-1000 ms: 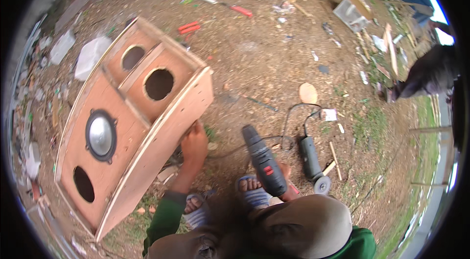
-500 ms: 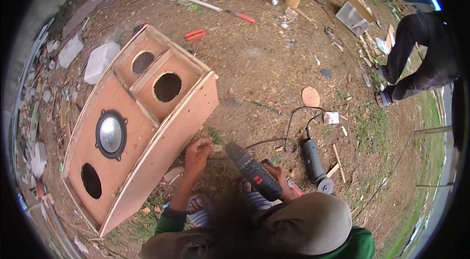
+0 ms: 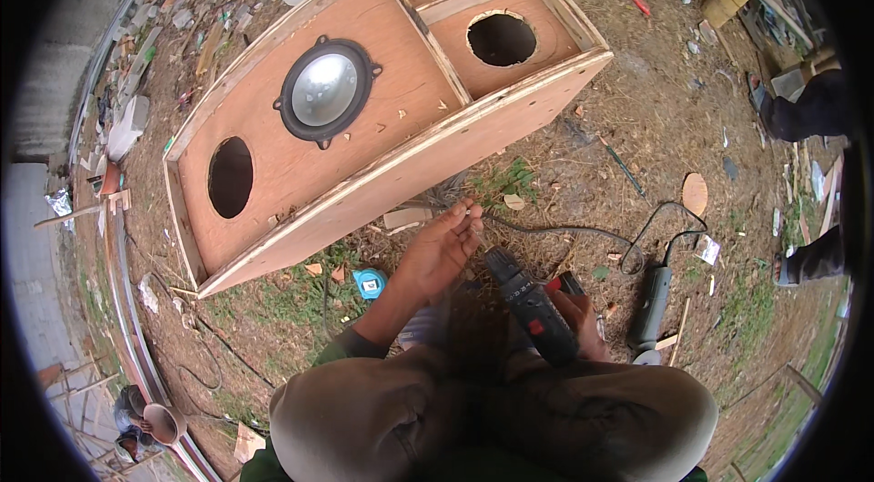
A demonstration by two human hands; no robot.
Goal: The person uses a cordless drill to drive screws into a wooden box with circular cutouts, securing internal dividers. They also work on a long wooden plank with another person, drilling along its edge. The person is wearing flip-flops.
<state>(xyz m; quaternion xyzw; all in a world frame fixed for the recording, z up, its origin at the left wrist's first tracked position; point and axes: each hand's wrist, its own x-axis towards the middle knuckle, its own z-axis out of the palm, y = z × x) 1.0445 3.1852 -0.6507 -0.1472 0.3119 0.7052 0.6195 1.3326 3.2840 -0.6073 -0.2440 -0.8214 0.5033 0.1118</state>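
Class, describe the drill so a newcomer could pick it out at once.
Start at the large wooden box, then look below its right end to the person's right hand. That hand grips the drill, dark with a red patch. Unlike the dark grinder lying to its right, it is held up in a hand.

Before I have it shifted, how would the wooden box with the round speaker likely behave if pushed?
The wooden box looks stiff, given its framed panels. It is probably heavy to push, being far larger than the drill. It might catch or rock, since the ground around it is rough.
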